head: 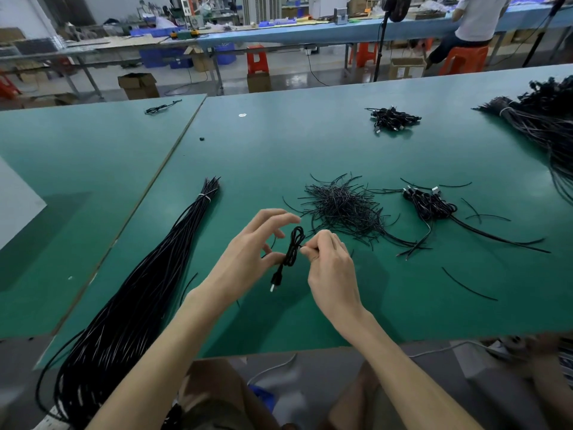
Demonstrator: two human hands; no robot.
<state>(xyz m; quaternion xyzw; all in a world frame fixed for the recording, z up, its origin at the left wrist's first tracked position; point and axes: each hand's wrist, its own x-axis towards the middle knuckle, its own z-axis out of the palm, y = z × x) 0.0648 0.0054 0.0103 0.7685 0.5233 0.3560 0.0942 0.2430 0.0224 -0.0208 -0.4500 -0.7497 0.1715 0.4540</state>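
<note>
Saw short black cable point(294, 246) wound into narrow, elongated coil, loops slightly twisted, thin. Was held in air over green bench point(279, 144), between both hands, near front edge. Trailed tail down-left to black plug point(275, 282) with pale metal tip. Was pinched at lower end by left hand point(251, 252), thumb against forefinger, other fingers spread. Was pinched at waist by right hand point(331, 262), fingers curled. Sat just in front of loose pile of cut strands point(344, 206).
</note>
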